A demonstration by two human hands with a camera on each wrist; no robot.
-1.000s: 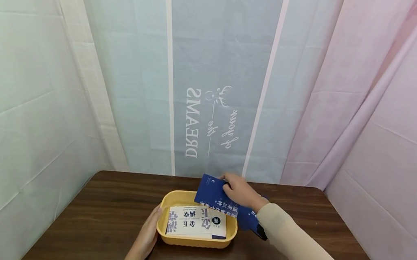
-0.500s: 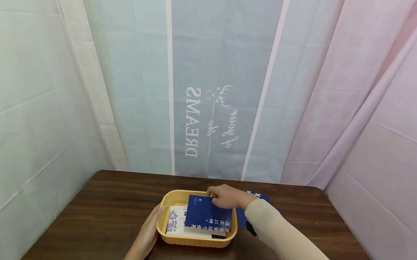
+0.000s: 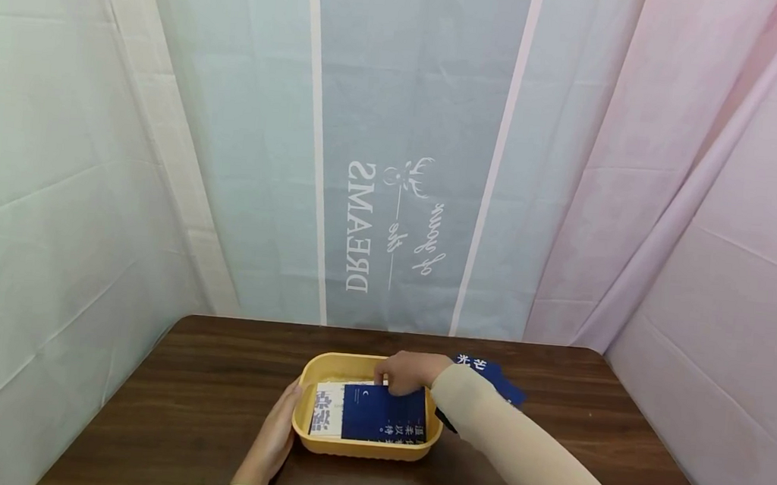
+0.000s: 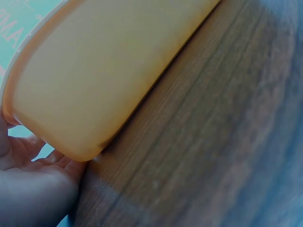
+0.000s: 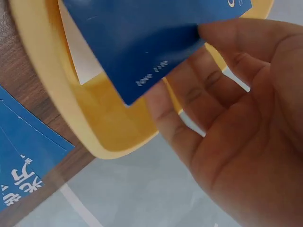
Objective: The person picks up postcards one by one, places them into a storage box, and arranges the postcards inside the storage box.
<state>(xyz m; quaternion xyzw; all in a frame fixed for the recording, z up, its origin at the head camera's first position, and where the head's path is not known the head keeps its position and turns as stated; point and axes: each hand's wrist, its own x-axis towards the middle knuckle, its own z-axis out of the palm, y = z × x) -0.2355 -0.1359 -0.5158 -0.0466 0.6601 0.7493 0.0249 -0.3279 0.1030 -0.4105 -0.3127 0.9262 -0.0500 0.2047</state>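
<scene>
1. While the right hand reaches into the lower centre of the head frame, its grip is closed on a blue card, pinching it by the edge farther from the person.
2. In the right wrist view, the thumb presses on the upper face of that card near its edge, and the other fingers reach under it; small white lettering runs beside this edge.
3. The blue card is inside the yellow tray, on its right side, overlapping white cards; whether it touches them along its whole face cannot be told.
4. White characters line the near part of the blue card, and a small crescent sits toward its upper left corner.
5. The left hand touches the outside of the tray's left end, lower centre-left of the head frame; whether its grip is curled round the wall or simply laid along it, I cannot tell.
6. In the left wrist view, the tray's outer wall fills the upper left, with that hand at the rounded corner below.
7. Loose blue cards lie on the brown table just right of the tray, partly hidden by the right sleeve.
8. Across the top of the head frame hangs a grey-blue cloth with mirrored white lettering.
</scene>
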